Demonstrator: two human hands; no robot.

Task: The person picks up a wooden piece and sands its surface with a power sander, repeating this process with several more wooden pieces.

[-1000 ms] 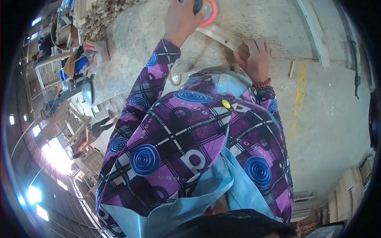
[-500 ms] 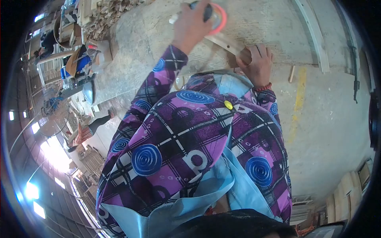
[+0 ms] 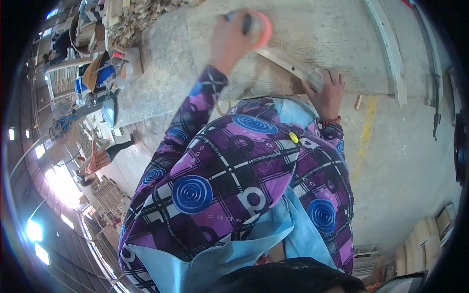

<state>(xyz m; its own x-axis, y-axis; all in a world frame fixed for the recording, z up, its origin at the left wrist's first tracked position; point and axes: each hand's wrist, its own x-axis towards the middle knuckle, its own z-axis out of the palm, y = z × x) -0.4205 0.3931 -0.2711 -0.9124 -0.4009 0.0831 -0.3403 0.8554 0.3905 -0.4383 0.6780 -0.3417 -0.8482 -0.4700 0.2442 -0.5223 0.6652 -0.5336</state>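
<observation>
My left hand, smeared by motion, is closed around a dark-bodied disc sander with a pink-orange rim. The sander is at the far end of a pale wooden strip, which has a small dark hole in its face. At the strip's near end, my right hand grips the wood with thumb and fingers; a beaded bracelet circles that wrist. The strip slants across the worn work surface in front of my body. Exact contact between disc and wood is blurred.
Long pale wooden pieces lie at the right of the work surface, with a dark metal bar beyond. A small wood offcut lies near a yellow floor line. Piled wood stands at upper left; another person is farther left.
The right hand and the near end of the strip have shifted slightly right and down in view. The left hand with the sander has moved slightly left and down; both grips persist.
</observation>
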